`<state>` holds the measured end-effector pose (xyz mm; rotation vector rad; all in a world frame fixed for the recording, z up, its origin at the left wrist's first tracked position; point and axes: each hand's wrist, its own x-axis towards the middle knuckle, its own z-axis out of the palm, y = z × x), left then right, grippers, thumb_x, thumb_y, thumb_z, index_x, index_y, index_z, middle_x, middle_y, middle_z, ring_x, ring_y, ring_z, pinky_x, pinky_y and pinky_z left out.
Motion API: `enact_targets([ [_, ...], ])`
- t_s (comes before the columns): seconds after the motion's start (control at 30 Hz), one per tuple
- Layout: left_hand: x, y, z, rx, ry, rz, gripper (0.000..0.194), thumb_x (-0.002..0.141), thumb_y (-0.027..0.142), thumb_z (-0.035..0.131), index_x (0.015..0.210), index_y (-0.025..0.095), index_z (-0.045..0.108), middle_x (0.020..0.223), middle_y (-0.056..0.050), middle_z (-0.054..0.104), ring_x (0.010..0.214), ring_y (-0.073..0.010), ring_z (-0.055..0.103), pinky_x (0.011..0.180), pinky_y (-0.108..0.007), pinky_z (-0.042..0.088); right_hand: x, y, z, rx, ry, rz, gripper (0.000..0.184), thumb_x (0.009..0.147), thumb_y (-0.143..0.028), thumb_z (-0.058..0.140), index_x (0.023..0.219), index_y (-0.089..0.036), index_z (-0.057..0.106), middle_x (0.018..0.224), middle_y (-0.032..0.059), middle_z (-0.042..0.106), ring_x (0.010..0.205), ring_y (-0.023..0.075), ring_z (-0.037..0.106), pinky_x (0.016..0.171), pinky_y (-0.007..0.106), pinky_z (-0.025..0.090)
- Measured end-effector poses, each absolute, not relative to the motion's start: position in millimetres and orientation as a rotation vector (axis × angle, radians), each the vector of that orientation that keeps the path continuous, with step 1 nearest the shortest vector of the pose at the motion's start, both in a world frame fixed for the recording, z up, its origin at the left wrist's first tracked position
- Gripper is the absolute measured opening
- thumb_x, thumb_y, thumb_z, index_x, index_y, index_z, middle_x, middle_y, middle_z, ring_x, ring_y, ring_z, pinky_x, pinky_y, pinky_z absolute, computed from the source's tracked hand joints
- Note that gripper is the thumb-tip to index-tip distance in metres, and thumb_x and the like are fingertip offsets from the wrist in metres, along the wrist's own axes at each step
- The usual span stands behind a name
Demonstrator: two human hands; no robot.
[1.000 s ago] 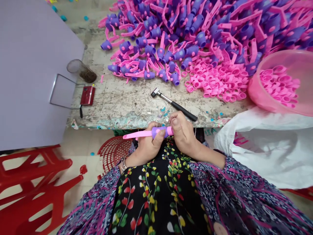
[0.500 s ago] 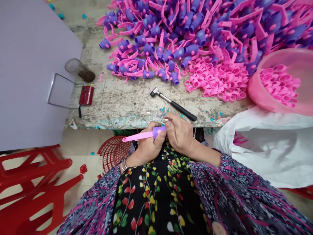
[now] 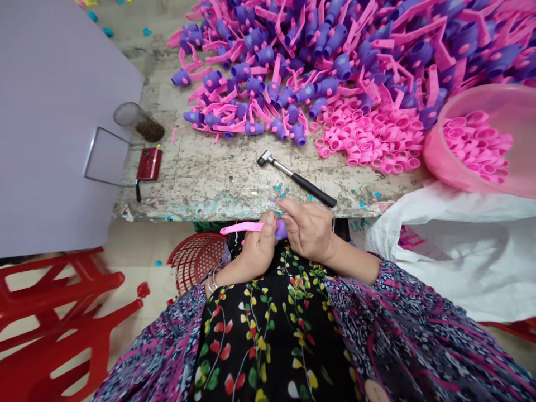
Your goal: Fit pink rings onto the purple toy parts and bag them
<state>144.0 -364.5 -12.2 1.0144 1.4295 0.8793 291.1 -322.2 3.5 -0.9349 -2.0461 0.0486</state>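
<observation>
A small plastic toy part with a purple, cup-like body (image 3: 280, 231) and long pink arms is between my two hands, just off the near table edge. My left hand (image 3: 257, 248) is closed around it, thumb on top, and one pink arm (image 3: 242, 227) sticks out to the left. My right hand (image 3: 310, 230) is curled over the right end of the purple body, its thumb and fingers pressed there. Those fingers hide that end, so I cannot make out whether a ring sits on it. A hammer (image 3: 298, 180) with a black handle lies just beyond my hands.
A big heap of purple-and-pink parts (image 3: 305, 92) covers the table's back. Right of it lie loose pink rings (image 3: 372, 137) and a pink basin (image 3: 435, 151) of rings. A white sack (image 3: 469, 257) hangs at right; a red box (image 3: 149, 163) and glass (image 3: 140, 120) stand left.
The toy part has turned in my left hand, and its pink arm now points more level and slightly higher. My left thumb has risen upright; the right hand's fingers have shifted a little.
</observation>
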Motion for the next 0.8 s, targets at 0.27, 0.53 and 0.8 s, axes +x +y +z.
enact_targets([
  [0.27,151.4,-355.8,0.9,0.813,1.303,0.748,0.058,0.080,0.077,0.044,0.066,0.021,0.043,0.057,0.004,0.040,0.054,-0.0105,0.038,0.051,-0.022,0.038,293.0,-324.2,-6.4,-0.910,-2.064,0.135,0.032,0.100,-0.024,0.038,0.122,-0.014,0.059,0.082,0.0056,0.076,0.064,0.0163,0.068,0.066,0.028,0.053],
  [0.53,151.2,-352.3,-0.8,0.783,1.206,0.696,0.054,0.081,0.072,0.047,0.066,0.021,0.039,0.052,0.007,0.034,0.047,-0.0078,0.029,0.045,-0.020,0.026,292.0,-325.5,-15.2,-0.940,-2.040,0.214,0.032,0.100,-0.023,0.038,0.122,-0.014,0.060,0.093,0.0085,0.077,0.071,0.0175,0.071,0.069,0.029,0.055],
  [0.8,153.3,-347.3,5.9,0.646,1.220,0.772,0.051,0.084,0.071,0.047,0.071,0.022,0.038,0.049,0.009,0.033,0.041,-0.0060,0.024,0.041,-0.019,0.019,290.0,-323.1,-9.6,-1.065,-1.902,0.785,0.057,0.103,-0.053,0.023,0.124,-0.017,0.062,0.080,0.0053,0.070,0.067,0.0167,0.064,0.068,0.031,0.050],
])
